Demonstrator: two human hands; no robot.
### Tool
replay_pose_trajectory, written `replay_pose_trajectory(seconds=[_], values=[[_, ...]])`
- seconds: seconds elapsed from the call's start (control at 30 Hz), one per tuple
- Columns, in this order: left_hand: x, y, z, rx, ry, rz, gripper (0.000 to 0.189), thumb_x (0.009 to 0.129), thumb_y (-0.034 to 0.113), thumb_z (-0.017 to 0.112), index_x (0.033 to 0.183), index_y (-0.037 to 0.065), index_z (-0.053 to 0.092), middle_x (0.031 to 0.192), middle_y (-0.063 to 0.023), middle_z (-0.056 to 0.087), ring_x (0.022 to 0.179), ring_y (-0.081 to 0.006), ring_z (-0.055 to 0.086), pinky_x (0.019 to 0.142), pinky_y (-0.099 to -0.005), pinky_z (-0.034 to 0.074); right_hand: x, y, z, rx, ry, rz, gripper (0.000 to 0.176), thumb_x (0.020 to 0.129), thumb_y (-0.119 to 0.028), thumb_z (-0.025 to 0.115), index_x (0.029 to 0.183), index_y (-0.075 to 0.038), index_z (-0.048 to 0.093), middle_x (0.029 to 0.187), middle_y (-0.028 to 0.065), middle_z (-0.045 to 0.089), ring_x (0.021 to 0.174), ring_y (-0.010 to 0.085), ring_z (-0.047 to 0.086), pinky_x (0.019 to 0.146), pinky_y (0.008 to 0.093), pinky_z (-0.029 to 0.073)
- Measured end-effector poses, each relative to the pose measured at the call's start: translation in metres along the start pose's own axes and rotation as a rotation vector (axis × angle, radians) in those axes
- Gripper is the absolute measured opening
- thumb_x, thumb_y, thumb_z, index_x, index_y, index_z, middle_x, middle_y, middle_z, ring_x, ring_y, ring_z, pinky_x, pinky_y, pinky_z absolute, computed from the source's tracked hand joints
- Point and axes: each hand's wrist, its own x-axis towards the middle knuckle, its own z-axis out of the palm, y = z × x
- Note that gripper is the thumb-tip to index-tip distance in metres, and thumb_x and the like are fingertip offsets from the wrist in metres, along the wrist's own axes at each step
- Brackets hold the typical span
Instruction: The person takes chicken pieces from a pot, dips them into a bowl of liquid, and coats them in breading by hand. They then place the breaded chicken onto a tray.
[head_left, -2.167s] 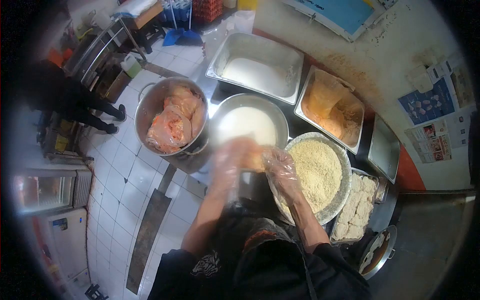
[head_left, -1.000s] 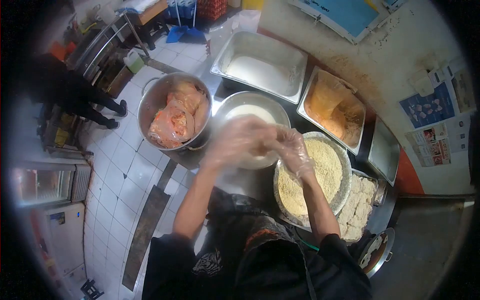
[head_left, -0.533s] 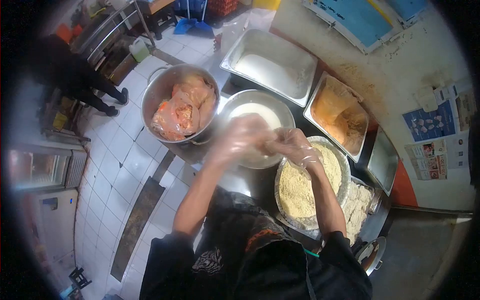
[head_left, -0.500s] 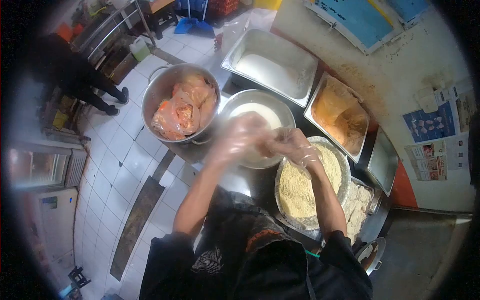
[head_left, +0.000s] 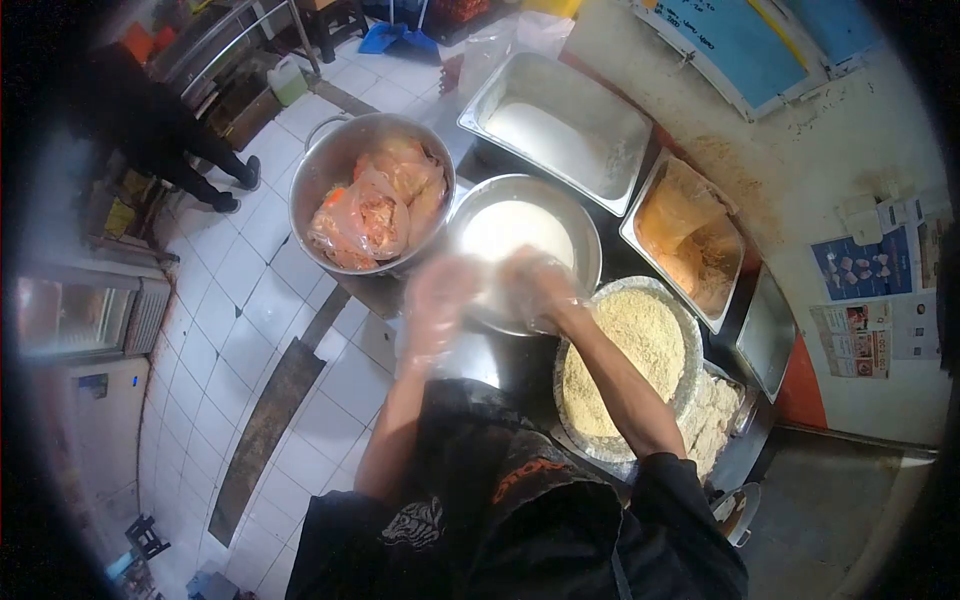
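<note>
My left hand, in a clear plastic glove, is at the near left rim of a metal bowl. Motion smears its fingers, so its grip cannot be made out. Also gloved, my right hand hangs over the near side of the same bowl, its fingers blurred and partly hidden. White liquid lies in the bowl. Just right of my right hand stands a wide basin of pale yellow crumbs.
A large pot holds bagged, reddish food. Behind the bowl are a deep steel pan and another pan with orange contents. Coated pieces lie beyond the basin. A person in dark clothes stands at far left.
Both hands have moved apart and nearer to me; my right hand has shifted left from the crumb basin's edge to over the bowl. The whole view has shifted slightly.
</note>
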Motion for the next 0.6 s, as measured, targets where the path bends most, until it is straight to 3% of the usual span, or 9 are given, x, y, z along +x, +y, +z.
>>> replay_pose_trajectory(seconds=[0.07, 0.1, 0.2, 0.23, 0.27, 0.33, 0.47, 0.53, 0.6], values=[[-0.004, -0.003, -0.008, 0.062, 0.022, 0.013, 0.025, 0.101, 0.022, 0.063, 0.105, -0.003, 0.066, 0.093, -0.0077, 0.070, 0.084, -0.0133, 0.067, 0.079, -0.0300, 0.056, 0.006, 0.010, 0.023, 0.258, -0.298, 0.017, 0.025, 0.093, -0.026, 0.066, 0.089, -0.003, 0.075, 0.090, 0.0147, 0.075, 0.080, 0.0208, 0.070, 0.070, 0.0354, 0.053], [-0.007, -0.004, -0.011, 0.126, 0.040, 0.027, 0.025, 0.101, 0.022, 0.063, 0.105, -0.003, 0.066, 0.092, -0.0069, 0.070, 0.083, -0.0127, 0.066, 0.078, -0.0290, 0.056, 0.001, 0.016, 0.019, 0.606, -0.333, 0.230, 0.028, 0.090, -0.031, 0.070, 0.094, -0.005, 0.077, 0.092, 0.0147, 0.075, 0.080, 0.0270, 0.071, 0.070, 0.0394, 0.054], [-0.011, -0.002, -0.016, 0.064, 0.054, 0.040, 0.025, 0.102, 0.023, 0.063, 0.104, -0.002, 0.067, 0.090, -0.0057, 0.069, 0.080, -0.0111, 0.064, 0.074, -0.0269, 0.054, 0.008, 0.026, 0.003, 0.409, -0.281, 0.325, 0.030, 0.087, -0.034, 0.072, 0.095, -0.006, 0.077, 0.092, 0.0154, 0.075, 0.081, 0.0306, 0.072, 0.072, 0.0419, 0.055], [-0.011, 0.002, -0.015, 0.063, 0.052, 0.041, 0.025, 0.102, 0.023, 0.063, 0.104, -0.002, 0.067, 0.090, -0.0057, 0.069, 0.080, -0.0111, 0.064, 0.074, -0.0269, 0.054, 0.002, 0.031, -0.010, 0.236, -0.255, 0.187, 0.026, 0.087, -0.031, 0.070, 0.094, -0.007, 0.076, 0.097, 0.0152, 0.075, 0.087, 0.0304, 0.071, 0.074, 0.0417, 0.055], [-0.012, 0.008, -0.013, 0.048, 0.058, 0.023, 0.025, 0.101, 0.023, 0.063, 0.104, -0.001, 0.067, 0.090, -0.0053, 0.069, 0.079, -0.0105, 0.064, 0.073, -0.0263, 0.053, 0.003, 0.047, 0.012, 0.234, -0.252, 0.191, 0.026, 0.087, -0.031, 0.070, 0.094, -0.007, 0.076, 0.097, 0.0152, 0.075, 0.087, 0.0304, 0.071, 0.074, 0.0417, 0.055], [-0.011, 0.013, -0.009, 0.031, 0.064, 0.007, 0.024, 0.101, 0.023, 0.064, 0.104, -0.001, 0.067, 0.090, -0.0049, 0.069, 0.079, -0.0100, 0.063, 0.072, -0.0257, 0.052, 0.011, 0.090, 0.093, -0.051, -0.158, 0.169, 0.032, 0.085, -0.034, 0.068, 0.101, -0.007, 0.074, 0.093, 0.0171, 0.073, 0.086, 0.0335, 0.072, 0.080, 0.0466, 0.055], [-0.012, 0.015, -0.006, 0.039, 0.058, 0.011, 0.024, 0.101, 0.023, 0.064, 0.103, -0.001, 0.067, 0.089, -0.0045, 0.068, 0.079, -0.0099, 0.063, 0.072, -0.0263, 0.052, 0.014, 0.118, 0.117, -0.101, -0.047, 0.114, 0.024, 0.084, -0.027, 0.069, 0.098, -0.009, 0.075, 0.093, 0.0175, 0.073, 0.089, 0.0332, 0.071, 0.082, 0.0453, 0.055], [-0.014, 0.013, -0.007, 0.038, 0.061, 0.013, 0.024, 0.101, 0.023, 0.064, 0.103, -0.001, 0.067, 0.089, -0.0044, 0.068, 0.078, -0.0100, 0.063, 0.072, -0.0265, 0.052, 0.013, 0.128, 0.117, 0.227, 0.034, 0.294, 0.025, 0.083, -0.029, 0.069, 0.094, -0.008, 0.075, 0.100, 0.0182, 0.070, 0.096, 0.0339, 0.068, 0.083, 0.0446, 0.054], [-0.015, 0.010, -0.009, 0.066, 0.052, 0.029, 0.024, 0.101, 0.023, 0.064, 0.102, 0.000, 0.067, 0.088, -0.0045, 0.068, 0.079, -0.0104, 0.064, 0.072, -0.0270, 0.053, 0.019, 0.118, 0.081, 0.138, 0.033, 0.186, 0.026, 0.082, -0.029, 0.069, 0.092, -0.005, 0.074, 0.099, 0.0194, 0.070, 0.093, 0.0348, 0.068, 0.082, 0.0451, 0.054]])
